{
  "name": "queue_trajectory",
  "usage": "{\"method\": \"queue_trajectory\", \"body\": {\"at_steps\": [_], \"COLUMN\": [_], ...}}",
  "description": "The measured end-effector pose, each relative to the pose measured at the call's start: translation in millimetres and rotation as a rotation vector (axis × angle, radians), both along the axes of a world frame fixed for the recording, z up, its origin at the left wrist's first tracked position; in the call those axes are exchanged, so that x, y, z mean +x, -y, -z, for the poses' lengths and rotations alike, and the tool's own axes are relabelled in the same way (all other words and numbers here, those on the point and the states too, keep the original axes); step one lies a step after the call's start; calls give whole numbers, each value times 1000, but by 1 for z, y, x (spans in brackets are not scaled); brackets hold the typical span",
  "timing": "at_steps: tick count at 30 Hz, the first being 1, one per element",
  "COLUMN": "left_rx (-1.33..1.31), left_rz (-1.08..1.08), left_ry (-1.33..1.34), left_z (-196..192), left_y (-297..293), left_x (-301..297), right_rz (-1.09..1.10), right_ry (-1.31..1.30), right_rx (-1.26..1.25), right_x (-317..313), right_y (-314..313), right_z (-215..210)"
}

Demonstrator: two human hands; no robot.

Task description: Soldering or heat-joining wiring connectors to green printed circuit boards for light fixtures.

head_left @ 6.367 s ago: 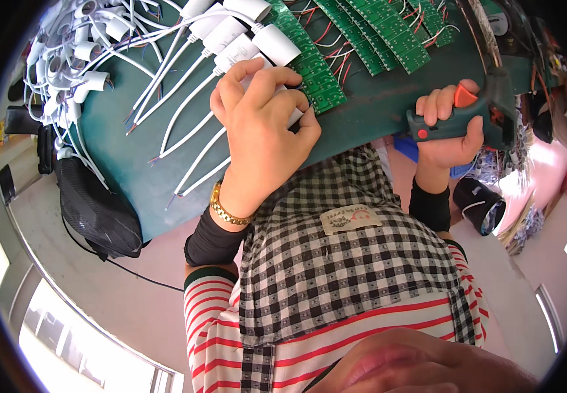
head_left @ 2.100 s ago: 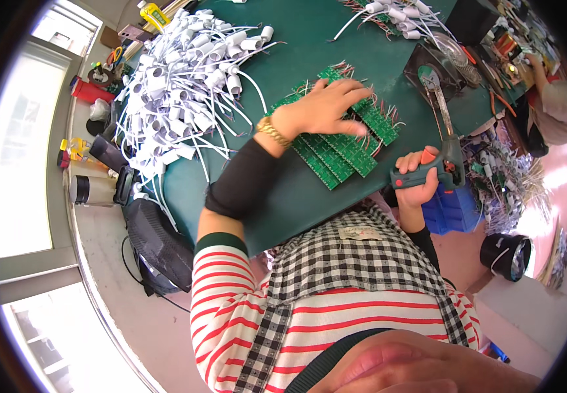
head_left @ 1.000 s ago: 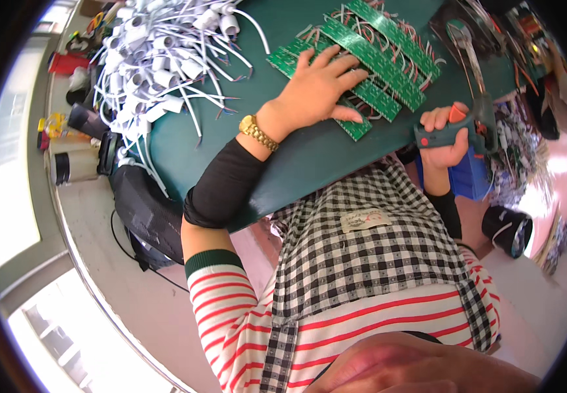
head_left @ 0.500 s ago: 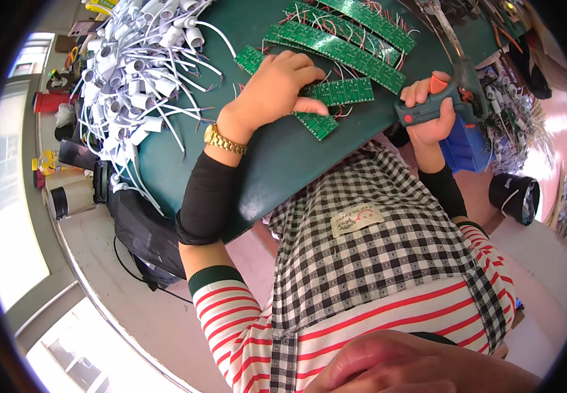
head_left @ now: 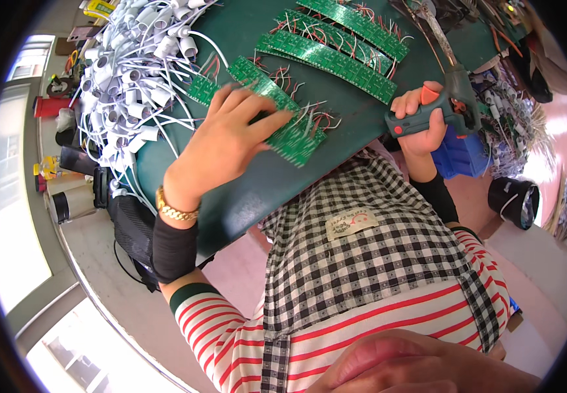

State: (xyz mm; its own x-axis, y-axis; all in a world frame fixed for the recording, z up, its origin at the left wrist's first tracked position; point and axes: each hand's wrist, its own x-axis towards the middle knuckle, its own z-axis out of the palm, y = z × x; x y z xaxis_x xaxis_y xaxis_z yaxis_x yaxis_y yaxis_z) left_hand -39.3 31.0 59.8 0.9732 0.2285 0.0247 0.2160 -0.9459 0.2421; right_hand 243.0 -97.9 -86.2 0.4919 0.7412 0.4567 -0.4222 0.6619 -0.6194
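The left hand [head_left: 231, 141] lies spread, palm down, on a green circuit board strip [head_left: 277, 111] on the dark green table [head_left: 257, 190], pinning it rather than gripping it. The right hand [head_left: 421, 121] is clenched around a grey glue gun [head_left: 440, 105] at the table edge. The step looks like steadying the strip for gluing; the next move likely calls for bringing the nozzle to its red wires [head_left: 319, 121]. White sockets [head_left: 139, 59] lie heaped to the left.

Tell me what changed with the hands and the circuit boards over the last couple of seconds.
The left hand stayed flat on the nearest green circuit board strip, shifting slightly along it. The right hand kept gripping the grey glue gun at the green table's edge. The other strips and white connectors stayed put.
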Motion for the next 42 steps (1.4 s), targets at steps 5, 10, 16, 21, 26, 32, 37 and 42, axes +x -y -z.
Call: {"method": "queue_trajectory", "body": {"at_steps": [5, 10, 16, 21, 26, 32, 37, 42], "left_rx": [-3, 77, 127, 500, 390, -420, -1327, -1351], "left_rz": [22, 105, -84, -1055, -810, -735, -624, -775], "left_ry": [0, 23, 356, 116, 216, 737, 1612, 1194], "left_z": [38, 64, 47, 55, 47, -9, -57, -32], "left_y": [-12, -14, -39, -161, -178, -147, -91, -61], "left_x": [-15, 18, 39, -37, -64, -107, -112, -111], "right_rz": [-34, -49, 13, 3, 7, 8, -26, -27], "right_ry": [1, -12, -1, 52, -2, 6, -28, 31], "right_rx": [17, 19, 30, -7, -17, -63, -58, -119], "right_x": [-1, -3, -5, -12, -11, -9, -9, -8], "right_y": [-1, -2, 3, 2, 3, 6, 8, 15], "right_z": [-1, -3, -5, -9, -11, -13, -15, -23]}}
